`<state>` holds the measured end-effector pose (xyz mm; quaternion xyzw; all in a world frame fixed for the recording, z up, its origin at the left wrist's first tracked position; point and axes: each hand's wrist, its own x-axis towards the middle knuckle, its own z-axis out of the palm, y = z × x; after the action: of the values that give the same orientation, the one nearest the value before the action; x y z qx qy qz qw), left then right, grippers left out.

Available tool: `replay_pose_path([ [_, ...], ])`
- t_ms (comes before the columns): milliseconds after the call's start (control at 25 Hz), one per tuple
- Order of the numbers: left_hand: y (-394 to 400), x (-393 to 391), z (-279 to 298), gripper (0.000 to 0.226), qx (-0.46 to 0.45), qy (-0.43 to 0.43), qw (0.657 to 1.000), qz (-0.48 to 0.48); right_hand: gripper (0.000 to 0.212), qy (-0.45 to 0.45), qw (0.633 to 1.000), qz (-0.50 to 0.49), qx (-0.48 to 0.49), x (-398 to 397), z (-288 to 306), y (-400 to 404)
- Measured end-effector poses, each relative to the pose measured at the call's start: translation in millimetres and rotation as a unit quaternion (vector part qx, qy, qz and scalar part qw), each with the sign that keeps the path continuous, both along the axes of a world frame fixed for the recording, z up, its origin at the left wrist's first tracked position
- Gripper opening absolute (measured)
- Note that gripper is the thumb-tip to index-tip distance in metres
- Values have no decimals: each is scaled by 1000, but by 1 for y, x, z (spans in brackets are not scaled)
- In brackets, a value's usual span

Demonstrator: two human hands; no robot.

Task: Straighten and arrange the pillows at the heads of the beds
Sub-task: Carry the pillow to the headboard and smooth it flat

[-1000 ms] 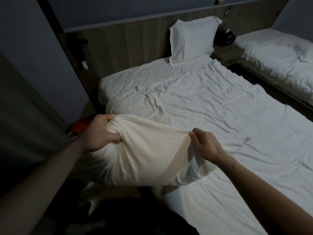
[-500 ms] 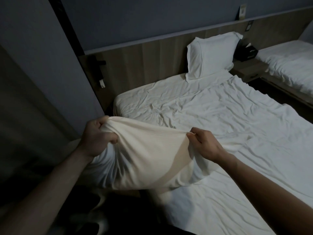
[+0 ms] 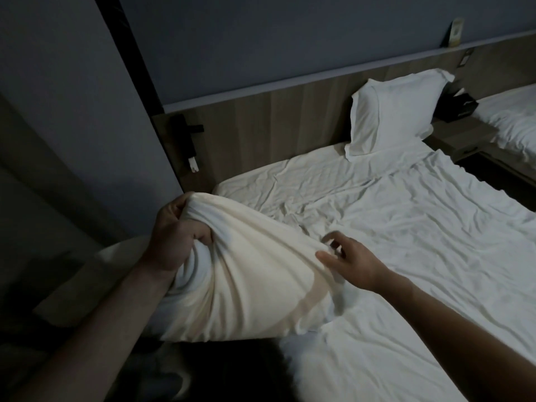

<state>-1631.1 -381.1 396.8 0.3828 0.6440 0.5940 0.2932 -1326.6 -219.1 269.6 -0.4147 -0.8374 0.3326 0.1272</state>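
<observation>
Fingers of the left hand [image 3: 174, 233] clench a bunched corner of the cream pillow [image 3: 246, 280], lifted at the near side of the bed [image 3: 406, 242]; right hand [image 3: 352, 261] fingers are spread loose, just touching its other corner. Step in hand: carrying it to the head. Next, I judge, regrip right, then stand it against the headboard [image 3: 275, 126], left of the white pillow [image 3: 391, 114]

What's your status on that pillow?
Left hand grips cream pillow at near bed edge. Right hand open, fingers spread. White pillow upright against headboard.
</observation>
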Motion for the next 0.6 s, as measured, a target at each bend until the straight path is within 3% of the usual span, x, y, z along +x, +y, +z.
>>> replay_pose_path([
  [80, 15, -34, -2, 32, -4, -7, 1000, -3, 49, -13, 998, 6, 66, -28, -6, 24],
  [160, 32, -75, -7, 33, -16, -17, 1000, 0, 49, -5, 996, -9, 92, -62, -5, 46],
  [400, 66, -177, -29, 32, -78, -20, 997, 12, 49, 73, 991, -100, 56, -155, 12, 89],
  [600, 103, -212, -45, 46, -122, -37, 992, 24, 48, 79, 987, -128, 61, -208, 24, 151],
])
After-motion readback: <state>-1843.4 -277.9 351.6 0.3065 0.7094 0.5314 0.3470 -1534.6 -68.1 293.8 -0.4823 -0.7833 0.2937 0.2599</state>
